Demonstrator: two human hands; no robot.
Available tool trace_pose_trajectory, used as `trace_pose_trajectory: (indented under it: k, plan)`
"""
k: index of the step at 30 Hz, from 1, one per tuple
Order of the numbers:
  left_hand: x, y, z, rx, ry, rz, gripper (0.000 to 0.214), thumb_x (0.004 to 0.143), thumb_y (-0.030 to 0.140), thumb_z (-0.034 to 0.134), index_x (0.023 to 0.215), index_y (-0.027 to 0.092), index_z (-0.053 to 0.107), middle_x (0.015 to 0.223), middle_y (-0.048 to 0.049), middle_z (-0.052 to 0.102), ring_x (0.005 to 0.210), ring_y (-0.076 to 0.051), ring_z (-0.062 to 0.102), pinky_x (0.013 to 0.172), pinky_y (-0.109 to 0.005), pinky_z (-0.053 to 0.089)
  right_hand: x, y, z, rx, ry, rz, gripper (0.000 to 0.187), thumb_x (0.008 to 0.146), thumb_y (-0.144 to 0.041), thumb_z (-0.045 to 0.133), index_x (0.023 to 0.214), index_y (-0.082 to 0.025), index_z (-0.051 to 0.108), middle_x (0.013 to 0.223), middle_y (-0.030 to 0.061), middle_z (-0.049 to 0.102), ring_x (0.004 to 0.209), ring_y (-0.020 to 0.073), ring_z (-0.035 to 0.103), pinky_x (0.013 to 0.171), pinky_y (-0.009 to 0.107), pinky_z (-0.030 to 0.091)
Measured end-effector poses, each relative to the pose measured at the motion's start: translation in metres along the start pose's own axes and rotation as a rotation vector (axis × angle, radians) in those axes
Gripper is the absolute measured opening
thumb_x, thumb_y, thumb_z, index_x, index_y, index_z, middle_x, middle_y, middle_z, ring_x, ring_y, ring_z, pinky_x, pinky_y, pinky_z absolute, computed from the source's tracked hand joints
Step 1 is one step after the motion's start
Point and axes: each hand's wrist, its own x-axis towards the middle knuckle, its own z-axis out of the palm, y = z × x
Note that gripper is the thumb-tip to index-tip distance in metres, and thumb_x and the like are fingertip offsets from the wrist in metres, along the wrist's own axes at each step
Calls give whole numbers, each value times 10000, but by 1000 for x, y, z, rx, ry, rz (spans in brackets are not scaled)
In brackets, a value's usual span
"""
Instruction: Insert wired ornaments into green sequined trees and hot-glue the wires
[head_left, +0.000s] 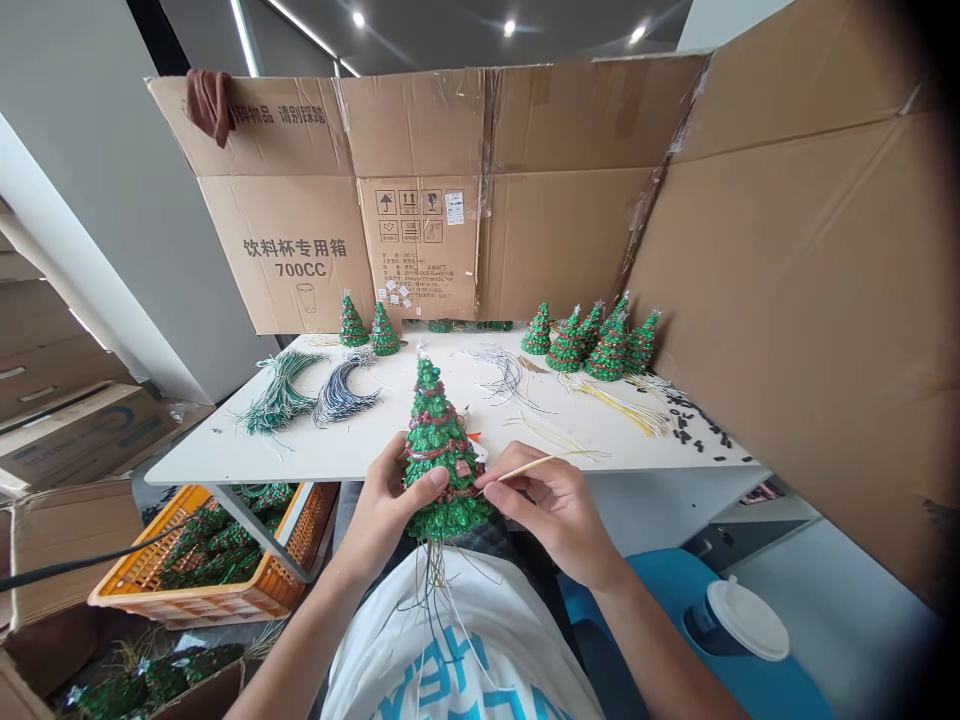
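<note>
A small green beaded Christmas tree (433,437) with red garlands and a star on top stands upright in front of my chest. My left hand (390,495) is closed around its left side, thumb across the front. Loose wires (433,580) trail from its base over the white shirt. At the tree's right side, my right hand (551,505) pinches a thin pale-yellow wire or stick (529,467), whose near end meets the lower branches. Partly behind the tree is a small white and orange piece (478,448) that I cannot make out.
Finished-looking trees (607,345) stand at the table's back right, two more trees (367,328) back left. Green wires (281,395), blue-white wires (346,393) and yellow wires (630,408) lie on the white table (420,368). Cardboard (570,240) walls it. An orange crate (202,605) sits below left.
</note>
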Motion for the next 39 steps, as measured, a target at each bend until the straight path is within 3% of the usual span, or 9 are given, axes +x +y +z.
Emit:
trace_pose_trajectory:
  k: [3,8,15,20,25,34,39]
  plan:
    - [0,1,0,-6,19,4,456,922,464,836,1317,251,755,1310,-66,800,1156,-291,741,983,-344,589,1,1,-2,30,-26,42,78,966,-290,842,1008,-239,884,918,31,741,825,140,642,742,252,534]
    - [2,0,0,-77,112,-49,493,918,509,825,1323,234,774,1307,-79,812,1185,-317,750,987,-370,603,2,4,-6,148,-81,146,234,955,-374,847,1141,-233,840,919,25,734,722,128,636,641,253,533]
    - [8,4,2,-222,274,-79,547,848,597,832,1192,172,817,1187,-101,842,1127,-339,779,955,-407,637,7,6,-11,251,-61,204,293,988,-412,805,1208,-218,800,984,56,780,812,160,707,724,288,574]
    - [10,9,1,-232,288,-68,518,856,589,818,1164,172,823,1105,-82,848,1042,-314,798,857,-384,673,9,9,-14,255,-29,230,280,963,-372,837,1187,-207,804,973,54,798,836,167,726,757,296,578]
    - [10,8,1,-266,293,-66,485,859,576,829,1134,176,822,1120,-77,846,1084,-313,788,869,-377,675,10,17,-17,231,-1,250,344,844,-309,949,1142,-215,808,914,21,801,805,150,726,771,287,589]
    - [8,7,1,-238,297,-85,521,842,594,835,1149,174,810,1173,-90,838,1103,-325,786,879,-390,676,21,21,-38,115,196,220,403,713,-319,1023,1040,-212,814,815,-2,784,754,159,717,766,301,582]
    - [9,6,0,-241,293,-72,515,854,588,830,1168,180,810,1176,-84,837,1124,-322,780,906,-391,671,27,22,-64,29,302,164,295,786,-380,967,975,-208,820,816,-4,730,747,153,646,752,311,529]
